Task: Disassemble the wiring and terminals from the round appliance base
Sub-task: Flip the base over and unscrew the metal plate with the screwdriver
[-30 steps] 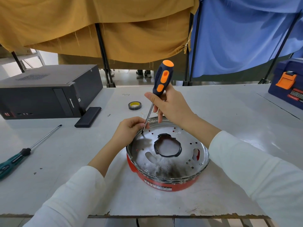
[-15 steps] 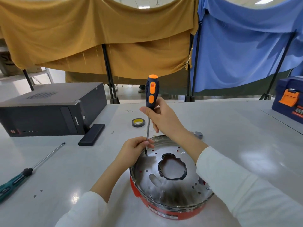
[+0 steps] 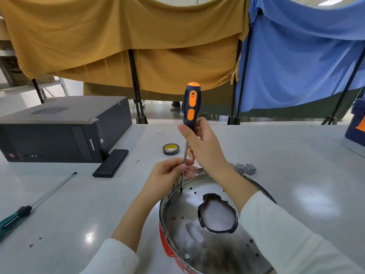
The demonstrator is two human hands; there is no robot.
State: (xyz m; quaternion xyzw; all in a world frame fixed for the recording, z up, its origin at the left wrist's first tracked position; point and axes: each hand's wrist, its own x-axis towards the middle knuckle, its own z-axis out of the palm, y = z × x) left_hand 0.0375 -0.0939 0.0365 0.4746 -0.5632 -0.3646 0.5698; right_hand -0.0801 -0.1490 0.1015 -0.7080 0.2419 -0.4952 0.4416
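The round appliance base (image 3: 213, 240) lies on the white table in front of me, a shiny metal plate with small holes and a black-rimmed middle opening, red casing beneath. My right hand (image 3: 205, 147) grips the lower end of the blue-and-orange handle of a screwdriver (image 3: 190, 107), held nearly upright. Its tip stands on the plate near the far left rim. My left hand (image 3: 167, 175) rests at that rim and pinches the screwdriver's metal shaft. No wiring shows in this view.
A black computer case (image 3: 65, 129) and a flat black box (image 3: 110, 163) stand at left. A green-handled screwdriver (image 3: 29, 208) lies near the left edge. A tape roll (image 3: 170, 149) and small grey parts (image 3: 245, 168) sit behind the base. A blue toolbox (image 3: 357, 123) is far right.
The screwdriver has swung from leaning right to nearly upright, its tip staying on the plate by the left rim. The camera has tilted up, so the base sits lower in view.
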